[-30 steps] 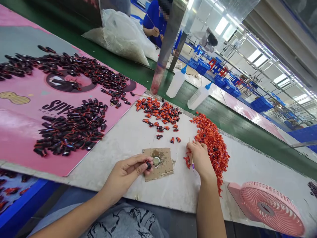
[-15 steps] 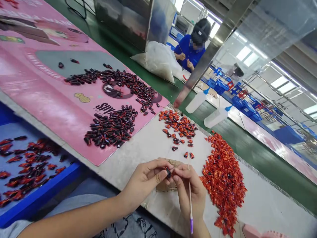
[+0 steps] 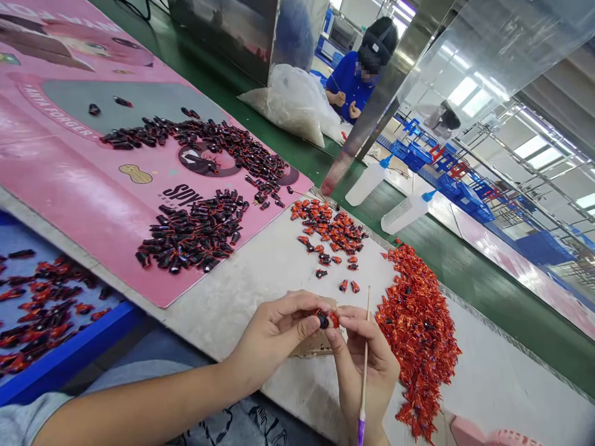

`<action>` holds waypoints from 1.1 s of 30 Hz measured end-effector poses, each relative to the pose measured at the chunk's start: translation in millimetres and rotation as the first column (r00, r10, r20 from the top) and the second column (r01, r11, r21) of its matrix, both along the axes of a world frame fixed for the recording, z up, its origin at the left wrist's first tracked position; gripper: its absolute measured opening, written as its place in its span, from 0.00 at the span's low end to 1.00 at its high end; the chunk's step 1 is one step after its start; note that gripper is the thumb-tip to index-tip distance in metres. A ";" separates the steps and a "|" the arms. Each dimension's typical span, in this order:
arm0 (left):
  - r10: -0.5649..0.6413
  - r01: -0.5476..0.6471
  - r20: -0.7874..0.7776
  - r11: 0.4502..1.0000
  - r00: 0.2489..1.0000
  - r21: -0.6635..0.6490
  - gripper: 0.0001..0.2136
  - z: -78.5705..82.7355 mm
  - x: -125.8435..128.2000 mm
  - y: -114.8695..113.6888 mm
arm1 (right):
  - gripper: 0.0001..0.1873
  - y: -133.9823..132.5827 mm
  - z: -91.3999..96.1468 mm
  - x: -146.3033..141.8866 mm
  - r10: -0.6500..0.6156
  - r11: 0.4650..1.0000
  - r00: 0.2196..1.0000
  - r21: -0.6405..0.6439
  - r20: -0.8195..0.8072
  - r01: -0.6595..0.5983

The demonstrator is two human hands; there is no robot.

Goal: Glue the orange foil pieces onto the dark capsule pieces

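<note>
As our hands meet over a scrap of cardboard (image 3: 311,352), our left hand (image 3: 274,334) is closed, pinching a small black-and-red piece (image 3: 322,319) between thumb and fingers. Our right hand (image 3: 367,359) grips a thin wooden stick (image 3: 365,378) with a purple end, its fingertips (image 3: 337,316) just against the piece. A heap of red pieces (image 3: 418,328) lies just beside, with a looser red-and-black cluster (image 3: 330,232) beyond on the white bench (image 3: 223,316). Farther off, black pieces (image 3: 193,232) cover a pink printed mat (image 3: 79,167), and a co-worker (image 3: 351,87) sits past a white plastic sack (image 3: 292,105).

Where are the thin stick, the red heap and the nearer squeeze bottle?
Thin stick (image 3: 369,298): head view, on its upper shaft.
Red heap (image 3: 418,334): head view, on its middle.
Nearer squeeze bottle (image 3: 403,214): head view, on its white body.
</note>
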State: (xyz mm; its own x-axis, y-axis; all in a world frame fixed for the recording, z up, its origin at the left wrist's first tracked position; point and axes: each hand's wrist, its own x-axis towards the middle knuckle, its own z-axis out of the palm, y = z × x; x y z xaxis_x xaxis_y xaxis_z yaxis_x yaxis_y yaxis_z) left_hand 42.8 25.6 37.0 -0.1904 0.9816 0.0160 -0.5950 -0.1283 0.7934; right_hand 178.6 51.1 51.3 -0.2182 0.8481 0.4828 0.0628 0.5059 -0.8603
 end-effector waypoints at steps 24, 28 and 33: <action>0.078 -0.086 -0.064 0.987 0.995 -0.133 0.07 9.2 0.5 -3.1 | 0.23 -6.1 1.5 -1.9 -0.102 0.922 0.949 0.387 0.300 -0.023; 0.092 -0.106 -0.158 0.990 0.983 -0.088 0.04 8.1 -3.6 -3.2 | 0.24 -7.1 -1.7 -3.5 -0.092 0.922 0.955 0.385 0.283 -0.025; 0.139 -0.102 -0.396 0.988 0.908 0.113 0.03 3.2 -14.2 3.6 | 0.25 -6.5 -2.0 -3.8 -0.101 0.908 0.954 0.419 0.282 -0.028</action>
State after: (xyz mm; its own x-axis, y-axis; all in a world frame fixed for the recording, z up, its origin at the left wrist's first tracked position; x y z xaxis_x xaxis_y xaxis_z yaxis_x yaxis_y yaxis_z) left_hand 28.6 29.2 40.2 -0.2664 0.9428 0.2005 -0.2046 -0.2586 0.9441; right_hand 174.8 44.6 49.3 -0.3758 0.5951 0.7104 0.3021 0.8033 -0.5132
